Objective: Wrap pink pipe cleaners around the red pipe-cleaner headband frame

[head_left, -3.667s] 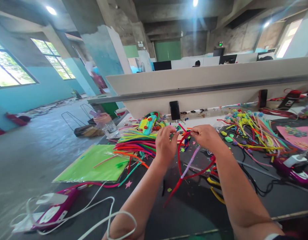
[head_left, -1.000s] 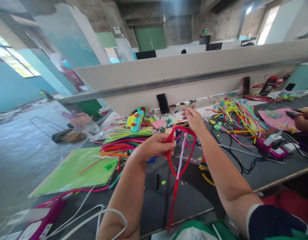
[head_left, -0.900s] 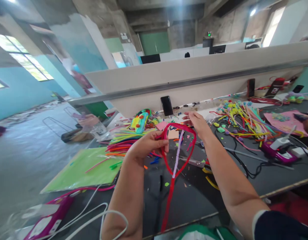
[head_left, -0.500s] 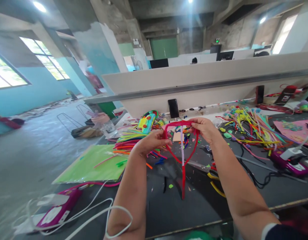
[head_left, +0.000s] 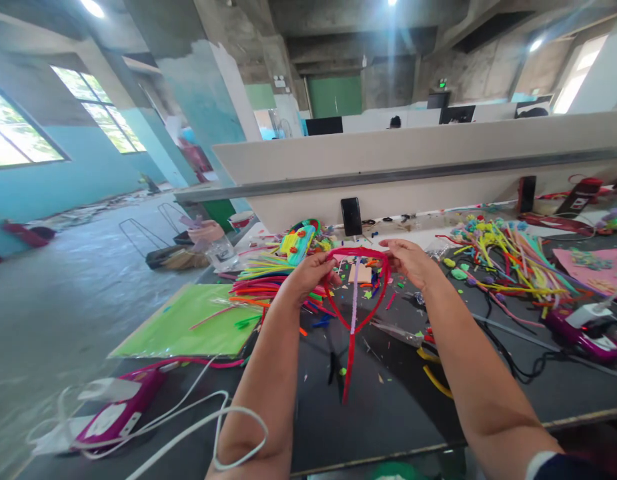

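- where the near left of the dark table (head_left: 388, 427) shows, a white cable (head_left: 241, 410) loops in front of the left forearm, near a purple power strip (head_left: 123, 407).
- hands: apart, one at each side of a red loop (head_left: 358, 253) raised above the table.
- left hand (head_left: 308, 275): thumb and fingers clamped on the loop's left side.
- right hand (head_left: 413, 263): fingertips at the loop's upper right; whether they grip it cannot be told.
- loop: narrowed at the bottom, with a red stem (head_left: 349, 370) extending downward and a lilac strip (head_left: 355, 293) running down the middle.
- farther left: green sheet (head_left: 183, 320), then bundled coloured pipe cleaners (head_left: 261, 287).
- farther right: second coloured pile (head_left: 508, 267).
- rear: black phone (head_left: 351, 217), tilted, before a pale partition (head_left: 413, 150).
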Action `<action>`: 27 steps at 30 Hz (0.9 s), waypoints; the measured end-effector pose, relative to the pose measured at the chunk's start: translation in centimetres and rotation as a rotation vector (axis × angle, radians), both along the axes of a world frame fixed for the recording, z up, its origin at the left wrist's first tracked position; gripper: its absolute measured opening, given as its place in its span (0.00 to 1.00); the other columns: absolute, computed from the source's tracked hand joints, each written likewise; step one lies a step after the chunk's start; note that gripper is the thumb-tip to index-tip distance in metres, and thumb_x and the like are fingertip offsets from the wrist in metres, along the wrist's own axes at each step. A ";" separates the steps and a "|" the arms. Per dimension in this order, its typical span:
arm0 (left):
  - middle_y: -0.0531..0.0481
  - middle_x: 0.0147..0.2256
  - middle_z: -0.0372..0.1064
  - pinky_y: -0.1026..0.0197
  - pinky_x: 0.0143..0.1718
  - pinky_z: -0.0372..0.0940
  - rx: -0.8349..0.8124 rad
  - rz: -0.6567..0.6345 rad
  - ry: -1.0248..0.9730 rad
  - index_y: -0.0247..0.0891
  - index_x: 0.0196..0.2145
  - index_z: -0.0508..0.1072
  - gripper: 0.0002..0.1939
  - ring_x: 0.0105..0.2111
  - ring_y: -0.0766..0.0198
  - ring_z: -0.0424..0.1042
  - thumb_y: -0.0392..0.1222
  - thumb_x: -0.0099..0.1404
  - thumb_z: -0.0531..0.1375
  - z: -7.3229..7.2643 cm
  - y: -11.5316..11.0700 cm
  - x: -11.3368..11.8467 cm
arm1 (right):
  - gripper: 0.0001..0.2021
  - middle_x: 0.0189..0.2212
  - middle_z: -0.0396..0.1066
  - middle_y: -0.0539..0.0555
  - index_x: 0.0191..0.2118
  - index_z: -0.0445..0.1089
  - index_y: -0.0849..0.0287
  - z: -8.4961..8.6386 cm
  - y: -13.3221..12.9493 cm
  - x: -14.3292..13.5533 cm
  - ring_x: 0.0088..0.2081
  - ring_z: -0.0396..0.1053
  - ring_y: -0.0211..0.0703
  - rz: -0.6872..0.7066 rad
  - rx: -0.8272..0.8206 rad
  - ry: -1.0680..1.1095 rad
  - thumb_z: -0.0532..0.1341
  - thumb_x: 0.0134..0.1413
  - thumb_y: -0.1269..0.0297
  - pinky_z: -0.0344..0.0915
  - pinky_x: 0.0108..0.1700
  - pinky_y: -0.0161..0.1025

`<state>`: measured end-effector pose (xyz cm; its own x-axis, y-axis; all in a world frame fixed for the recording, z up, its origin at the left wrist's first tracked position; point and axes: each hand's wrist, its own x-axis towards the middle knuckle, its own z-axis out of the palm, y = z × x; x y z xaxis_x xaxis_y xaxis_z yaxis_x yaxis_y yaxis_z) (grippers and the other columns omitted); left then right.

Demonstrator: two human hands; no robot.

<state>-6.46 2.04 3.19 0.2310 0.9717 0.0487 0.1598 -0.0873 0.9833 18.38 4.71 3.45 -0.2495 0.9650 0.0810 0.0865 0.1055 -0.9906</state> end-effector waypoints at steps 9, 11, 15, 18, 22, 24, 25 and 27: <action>0.53 0.20 0.71 0.66 0.24 0.64 -0.010 0.082 -0.020 0.34 0.39 0.63 0.18 0.17 0.68 0.69 0.51 0.60 0.60 0.6 -0.5 0.4 | 0.18 0.32 0.74 0.51 0.46 0.64 0.59 -2.0 0.9 -2.1 0.28 0.71 0.36 -0.222 0.153 -0.342 0.64 0.48 0.67 0.66 0.29 0.32; 0.53 0.20 0.70 0.65 0.25 0.65 -0.036 0.088 -0.023 0.35 0.39 0.63 0.18 0.18 0.68 0.69 0.51 0.60 0.59 0.5 -0.4 0.3 | 0.15 0.31 0.74 0.51 0.45 0.64 0.59 -1.9 0.9 -2.4 0.28 0.72 0.35 -0.206 0.109 -0.313 0.61 0.49 0.72 0.66 0.29 0.31; 0.52 0.19 0.70 0.64 0.26 0.66 -0.074 0.063 -0.042 0.35 0.36 0.62 0.17 0.20 0.65 0.71 0.51 0.60 0.59 -0.3 0.2 -0.2 | 0.16 0.32 0.74 0.53 0.48 0.62 0.62 -1.4 0.6 -2.6 0.29 0.73 0.36 -0.158 0.036 -0.226 0.56 0.52 0.78 0.68 0.31 0.31; 0.52 0.19 0.70 0.63 0.25 0.66 -0.127 0.006 -0.024 0.36 0.36 0.61 0.18 0.22 0.63 0.73 0.53 0.58 0.60 -1.2 0.8 -0.5 | 0.19 0.34 0.74 0.55 0.51 0.62 0.63 -1.3 0.6 -2.6 0.30 0.74 0.37 -0.162 0.013 -0.267 0.56 0.52 0.79 0.68 0.32 0.32; 0.50 0.24 0.73 0.63 0.26 0.67 -0.231 -0.082 0.056 0.36 0.39 0.62 0.22 0.25 0.61 0.75 0.51 0.54 0.64 -2.7 1.7 -0.6 | 0.23 0.35 0.75 0.56 0.54 0.60 0.63 -2.1 1.3 -2.2 0.29 0.74 0.38 -0.142 -0.023 -0.413 0.59 0.51 0.78 0.68 0.31 0.33; 0.51 0.25 0.73 0.62 0.28 0.68 -0.276 -0.089 0.104 0.37 0.41 0.62 0.23 0.24 0.61 0.75 0.45 0.52 0.66 -3.6 2.1 -0.3 | 0.25 0.34 0.75 0.56 0.55 0.61 0.63 -2.6 1.7 -1.8 0.28 0.74 0.39 -0.123 -0.023 -0.522 0.61 0.49 0.78 0.67 0.29 0.32; 0.52 0.24 0.72 0.61 0.27 0.68 -0.299 -0.088 0.139 0.37 0.41 0.62 0.22 0.24 0.61 0.74 0.43 0.51 0.66 -4.0 2.2 -0.1 | 0.26 0.34 0.75 0.56 0.55 0.61 0.63 -2.8 1.9 -1.7 0.28 0.74 0.39 -0.112 -0.022 -0.579 0.61 0.48 0.78 0.66 0.28 0.32; 0.52 0.21 0.71 0.61 0.26 0.68 -0.341 -0.093 0.215 0.37 0.39 0.62 0.19 0.23 0.60 0.74 0.40 0.52 0.65 -4.7 2.5 0.4 | 0.26 0.33 0.75 0.56 0.55 0.61 0.62 -3.2 2.2 -1.4 0.27 0.74 0.40 -0.082 -0.007 -0.718 0.61 0.48 0.78 0.65 0.27 0.31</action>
